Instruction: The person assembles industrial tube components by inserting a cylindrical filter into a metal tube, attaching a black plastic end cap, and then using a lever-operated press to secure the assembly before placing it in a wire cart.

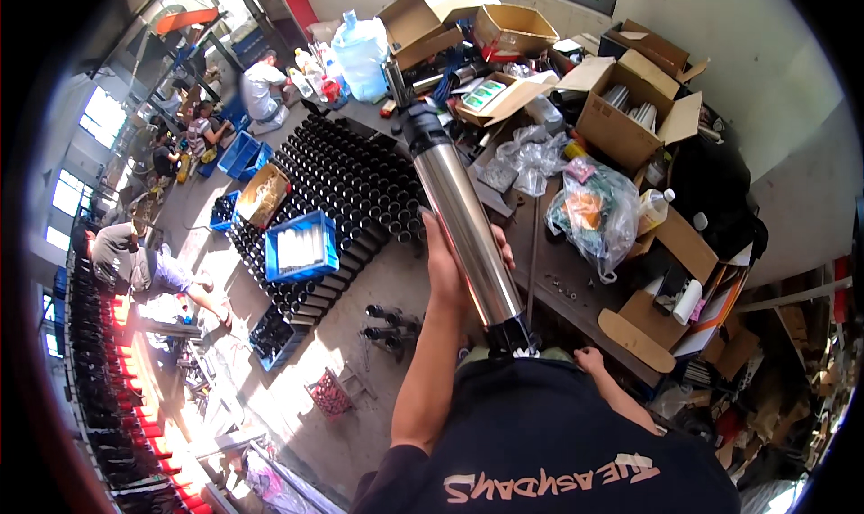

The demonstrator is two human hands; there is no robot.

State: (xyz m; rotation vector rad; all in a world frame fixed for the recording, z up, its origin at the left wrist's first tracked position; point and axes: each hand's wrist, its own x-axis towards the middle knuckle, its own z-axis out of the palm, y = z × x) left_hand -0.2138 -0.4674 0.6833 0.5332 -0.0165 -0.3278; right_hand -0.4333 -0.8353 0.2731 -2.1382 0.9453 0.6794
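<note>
A long, shiny steel cylinder with black end fittings [463, 221] slants across in front of me, with its far end up over the bench and its near end at my waist. My left hand [447, 266] is wrapped round its middle, thumb along the left side and fingertips showing on the right. My right hand [589, 359] is low beside the bench's near edge, apart from the cylinder. Its fingers look curled, and whatever they may hold is hidden. Small loose metal parts [560, 287] lie on the dark workbench [576, 320].
Open cardboard boxes [621, 122], a stuffed clear plastic bag [589, 212] and a large water bottle [362, 55] crowd the bench. On the floor to the left stand many black tubes [346, 167], a blue crate [301, 246] and a red basket [329, 394]. Several people work farther left.
</note>
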